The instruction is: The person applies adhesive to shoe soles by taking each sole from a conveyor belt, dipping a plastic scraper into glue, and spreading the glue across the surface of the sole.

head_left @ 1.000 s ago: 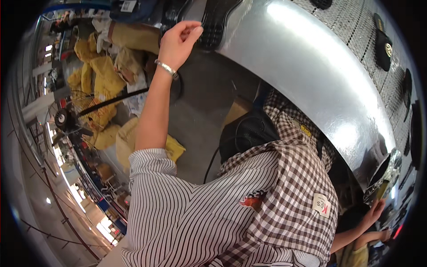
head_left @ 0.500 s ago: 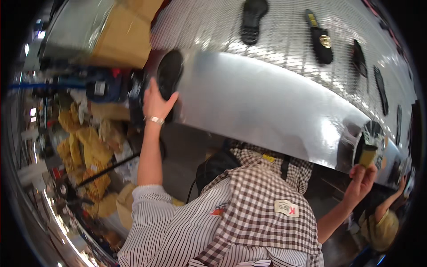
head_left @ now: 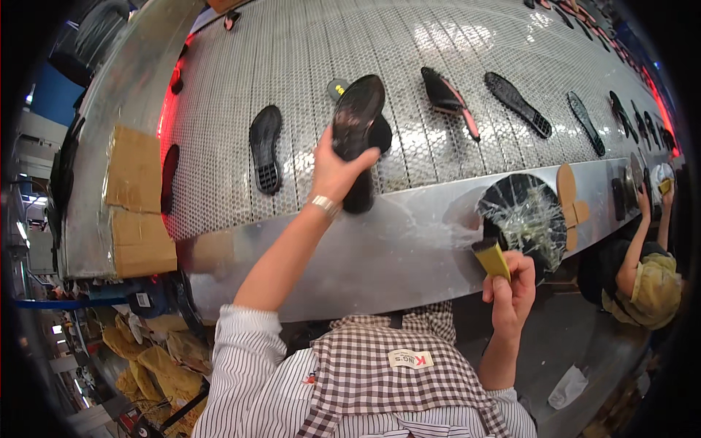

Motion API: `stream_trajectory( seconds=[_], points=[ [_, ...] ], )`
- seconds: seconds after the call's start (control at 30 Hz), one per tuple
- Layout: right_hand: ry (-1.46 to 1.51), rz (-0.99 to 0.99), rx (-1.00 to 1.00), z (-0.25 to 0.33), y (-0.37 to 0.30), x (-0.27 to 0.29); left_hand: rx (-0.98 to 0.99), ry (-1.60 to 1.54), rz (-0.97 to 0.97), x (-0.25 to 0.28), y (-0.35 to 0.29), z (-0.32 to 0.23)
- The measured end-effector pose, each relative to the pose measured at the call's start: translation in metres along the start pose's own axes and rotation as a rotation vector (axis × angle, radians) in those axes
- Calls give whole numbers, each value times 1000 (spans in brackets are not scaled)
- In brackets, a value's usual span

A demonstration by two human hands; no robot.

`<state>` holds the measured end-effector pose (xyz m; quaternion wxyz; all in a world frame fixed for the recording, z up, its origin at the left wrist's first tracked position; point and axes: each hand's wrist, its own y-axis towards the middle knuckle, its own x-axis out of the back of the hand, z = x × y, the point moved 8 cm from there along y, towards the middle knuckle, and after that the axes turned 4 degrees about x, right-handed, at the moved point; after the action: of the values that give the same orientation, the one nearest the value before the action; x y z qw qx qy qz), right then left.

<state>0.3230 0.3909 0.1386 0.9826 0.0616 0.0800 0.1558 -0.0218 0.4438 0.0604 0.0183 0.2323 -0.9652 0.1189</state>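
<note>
My left hand (head_left: 339,171) is closed round a black shoe sole (head_left: 359,109), held up over the near edge of the metal mesh conveyor (head_left: 219,95). Behind that sole, a black slipper (head_left: 380,137) with a grey insole is partly hidden. In my right hand (head_left: 511,288) is a flat brush (head_left: 491,259) with a yellow handle and dark bristles, pinched near the handle's end. Just beyond the brush stands a round black bowl (head_left: 504,191) streaked with whitish, stringy residue, on the smooth metal ledge (head_left: 321,259).
Further soles (head_left: 265,150) and a black shoe upper with a pink strip (head_left: 449,98) lie on the conveyor. Tan insole shapes (head_left: 567,190) rest beside the bowl. A cardboard panel (head_left: 142,201) borders the left side. At the right, a co-worker (head_left: 642,288) reaches over the ledge.
My left hand, empty beside a black sole at the ledge's left end, now holds a sole over the conveyor. The view has swung rightward. The brush stays in my right hand, near the bowl.
</note>
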Motion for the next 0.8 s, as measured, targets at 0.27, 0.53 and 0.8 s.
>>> stream_trajectory(
  seconds=[0.27, 0.53, 0.8],
  points=[
    [-152, -299, 1, 26, 1, 71, 158, 553, -552, -63, 181, -36],
    [297, -268, 227, 33, 3, 109, 377, 1144, -945, 121, 150, 6],
    [589, -283, 2, 11, 0, 84, 381, 1254, -568, 242, 94, 87]
  ],
)
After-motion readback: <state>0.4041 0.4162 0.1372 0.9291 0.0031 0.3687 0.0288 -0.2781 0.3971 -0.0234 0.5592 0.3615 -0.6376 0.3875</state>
